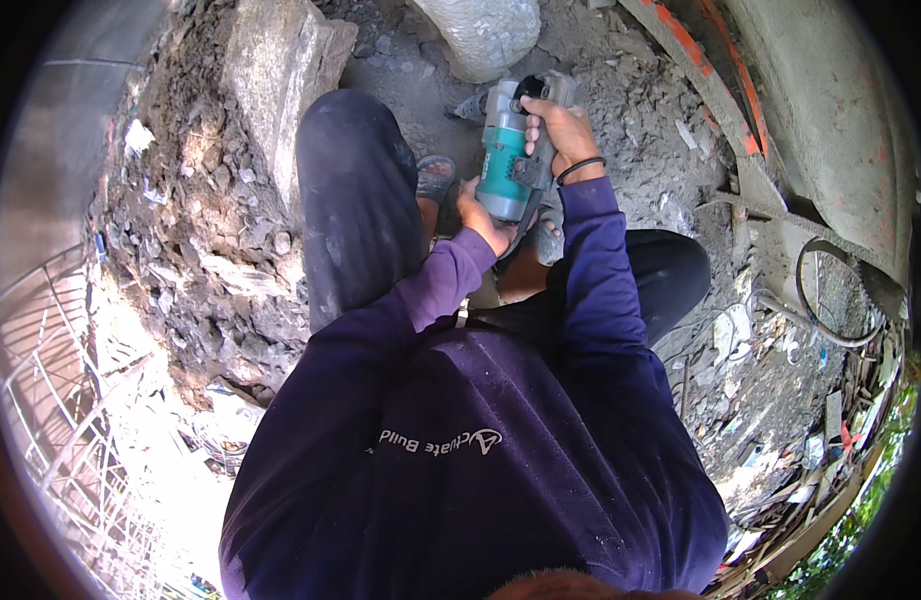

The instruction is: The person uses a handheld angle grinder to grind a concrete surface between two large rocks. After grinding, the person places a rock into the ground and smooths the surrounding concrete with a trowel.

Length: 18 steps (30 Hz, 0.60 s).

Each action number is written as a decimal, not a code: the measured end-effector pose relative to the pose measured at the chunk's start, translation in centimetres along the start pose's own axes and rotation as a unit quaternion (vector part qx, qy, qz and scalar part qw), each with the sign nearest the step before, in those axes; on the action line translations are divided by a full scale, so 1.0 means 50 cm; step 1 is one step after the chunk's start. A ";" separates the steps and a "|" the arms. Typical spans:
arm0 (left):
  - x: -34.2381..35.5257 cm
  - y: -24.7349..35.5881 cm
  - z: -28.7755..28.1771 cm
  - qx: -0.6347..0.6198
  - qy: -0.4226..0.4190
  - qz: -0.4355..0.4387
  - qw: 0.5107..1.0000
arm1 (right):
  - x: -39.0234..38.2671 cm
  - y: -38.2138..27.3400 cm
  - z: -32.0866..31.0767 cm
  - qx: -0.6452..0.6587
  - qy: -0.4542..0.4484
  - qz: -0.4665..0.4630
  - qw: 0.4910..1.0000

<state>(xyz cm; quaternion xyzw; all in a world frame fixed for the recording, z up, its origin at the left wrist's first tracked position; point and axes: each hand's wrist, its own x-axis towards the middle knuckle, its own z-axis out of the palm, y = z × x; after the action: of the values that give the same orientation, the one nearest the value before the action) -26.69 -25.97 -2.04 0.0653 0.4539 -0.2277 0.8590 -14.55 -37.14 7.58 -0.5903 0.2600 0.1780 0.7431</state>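
Two hands hold one power tool (503, 168), teal in the middle and grey at the ends, out between the bent knees of a person in dark trousers (356, 200). The right hand (563, 130) is closed about the tool's grey upper part, with its fingers curled over the handle side; a black band (585, 167) circles that wrist. The left hand (488, 217) is curved, partly open, against the lower end of the teal body — some of its fingers are hidden by the tool, so how tightly it grips I cannot tell. A dark cord (526, 224) hangs from the tool's lower right.

Beneath the tool are sandalled feet, one sandal (436, 177) showing just left of it, on dusty, rubble-strewn ground (646, 130). A pale, rounded lump (481, 35) lies just beyond the tool, and a weathered slab (278, 85) lies beyond the left knee. Well off to the right stands a big curved grey shell (816, 110), near orange-marked edges; thin bars (56, 385) criss-cross at far left.
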 end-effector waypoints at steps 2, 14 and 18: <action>-0.072 -0.013 0.028 0.009 -0.041 -0.008 0.999 | -0.051 -0.049 0.011 -0.018 -0.025 -0.028 0.999; -0.055 -0.023 -0.010 0.005 -0.007 -0.023 1.000 | -0.046 0.002 0.019 -0.075 0.010 -0.037 0.996; -0.036 -0.017 0.037 -0.023 -0.018 -0.002 1.000 | 0.006 -0.064 0.021 -0.050 0.012 -0.021 0.998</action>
<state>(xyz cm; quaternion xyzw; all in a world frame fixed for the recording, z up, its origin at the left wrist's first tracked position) -26.54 -26.74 0.56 0.0407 0.4436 -0.2198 0.8679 -12.28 -36.89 10.06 -0.6338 0.2474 0.1680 0.7133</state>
